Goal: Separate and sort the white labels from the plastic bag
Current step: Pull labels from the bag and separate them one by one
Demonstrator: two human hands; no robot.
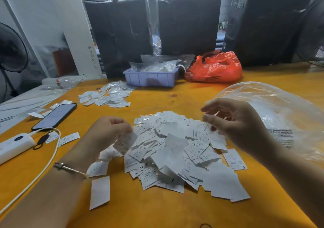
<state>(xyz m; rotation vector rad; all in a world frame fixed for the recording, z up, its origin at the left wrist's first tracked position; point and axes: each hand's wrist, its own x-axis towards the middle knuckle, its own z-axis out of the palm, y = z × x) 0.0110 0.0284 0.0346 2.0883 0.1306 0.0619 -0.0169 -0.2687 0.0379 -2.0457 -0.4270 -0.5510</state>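
Left hand (107, 133) pinching one label (124, 142) at nine o'clock of white label pile (175, 154); right hand (236, 122) loosely curled, empty, beside clear plastic bag (280, 108) at three o'clock.

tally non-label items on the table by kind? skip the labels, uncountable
Phone: 1
White power bank: 1
Blue plastic bin: 1
Red plastic bag: 1
Large clear plastic bag: 1
Total: 5
Loose white labels lie in heaps, too many to count.
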